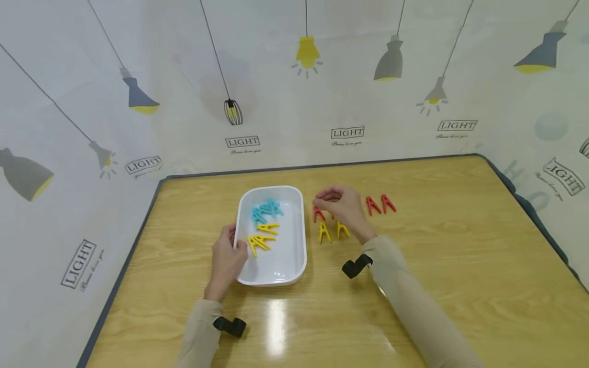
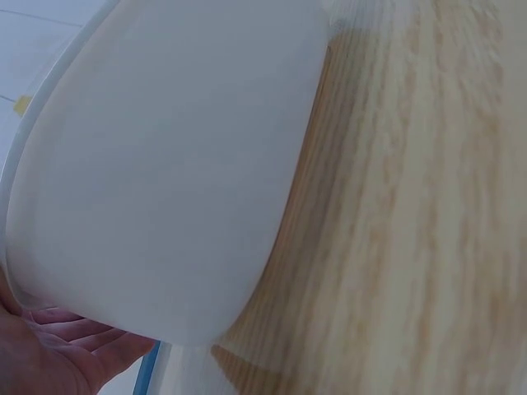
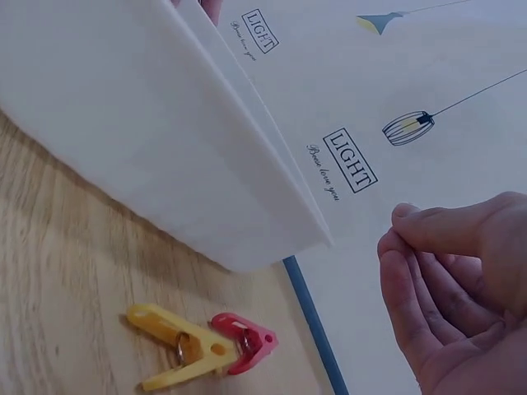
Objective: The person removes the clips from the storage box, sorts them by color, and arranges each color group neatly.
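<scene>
We see the smooth outside of a white tub (image 2: 173, 156), big in our view. At the bottom left, our left hand (image 2: 62, 355) holds its end. A wooden table (image 2: 428, 206) lies to the right, and a blue strip (image 2: 147, 370) peeks out below.

From here, the right hand (image 1: 344, 207) mostly hides one red clip (image 1: 333, 215); the left hand's (image 1: 227, 260) fingertips vanish behind the white tray (image 1: 282, 263), whose overlapping turquoise clips (image 1: 267, 210) I can't count.
</scene>
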`<action>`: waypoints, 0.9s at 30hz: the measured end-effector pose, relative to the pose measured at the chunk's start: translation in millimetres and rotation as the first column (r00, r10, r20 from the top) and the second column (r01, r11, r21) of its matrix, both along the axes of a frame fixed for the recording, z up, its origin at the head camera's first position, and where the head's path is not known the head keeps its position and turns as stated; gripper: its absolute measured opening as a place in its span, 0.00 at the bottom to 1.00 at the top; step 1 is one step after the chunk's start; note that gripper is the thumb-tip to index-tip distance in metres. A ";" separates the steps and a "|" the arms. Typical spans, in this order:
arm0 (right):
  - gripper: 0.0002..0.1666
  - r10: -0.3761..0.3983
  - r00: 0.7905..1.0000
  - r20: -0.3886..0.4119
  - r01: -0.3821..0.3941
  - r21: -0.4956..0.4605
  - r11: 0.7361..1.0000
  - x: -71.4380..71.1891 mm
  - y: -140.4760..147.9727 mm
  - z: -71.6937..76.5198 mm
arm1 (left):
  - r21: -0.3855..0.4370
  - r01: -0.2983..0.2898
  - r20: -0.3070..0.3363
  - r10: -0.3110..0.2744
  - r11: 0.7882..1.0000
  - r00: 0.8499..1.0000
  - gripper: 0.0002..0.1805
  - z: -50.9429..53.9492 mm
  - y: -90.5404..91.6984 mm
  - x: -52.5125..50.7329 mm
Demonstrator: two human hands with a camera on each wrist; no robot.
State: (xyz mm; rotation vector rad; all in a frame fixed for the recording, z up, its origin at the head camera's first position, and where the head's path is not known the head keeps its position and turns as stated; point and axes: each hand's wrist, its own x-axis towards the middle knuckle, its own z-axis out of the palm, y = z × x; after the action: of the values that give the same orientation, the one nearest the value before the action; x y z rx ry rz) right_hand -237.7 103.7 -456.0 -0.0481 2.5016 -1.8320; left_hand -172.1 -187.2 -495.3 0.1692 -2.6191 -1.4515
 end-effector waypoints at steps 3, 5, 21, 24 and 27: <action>0.14 0.011 1.000 -0.004 -0.011 0.007 1.000 -3.0 -9.2 4.2 | -0.004 -0.009 -0.007 0.009 1.000 1.000 0.25 -1.5 0.0 1.9; 0.13 0.015 1.000 -0.012 -0.015 0.006 1.000 -5.1 -15.0 6.3 | -0.005 -0.014 -0.017 0.014 1.000 1.000 0.25 -2.6 0.0 3.3; 0.07 0.084 0.993 -0.082 -0.082 0.030 0.996 -20.0 -70.8 21.6 | -0.019 -0.011 -0.077 0.009 1.000 0.997 0.24 -4.0 1.9 1.5; 0.07 0.095 0.991 -0.098 -0.092 0.028 0.995 -22.6 -81.4 20.8 | -0.016 -0.013 -0.075 0.012 1.000 0.997 0.24 -3.3 1.8 0.8; 0.07 0.091 0.990 -0.105 -0.088 0.035 0.995 -25.3 -90.3 19.6 | -0.016 -0.012 -0.074 0.011 1.000 0.997 0.24 -2.9 2.0 -0.1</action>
State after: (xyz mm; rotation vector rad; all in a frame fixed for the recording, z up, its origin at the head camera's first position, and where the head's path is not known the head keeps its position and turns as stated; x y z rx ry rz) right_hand -263.0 13.4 -436.4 -0.2600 2.5505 -1.8022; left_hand -172.3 -185.2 -498.2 0.1260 -2.5666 -1.4044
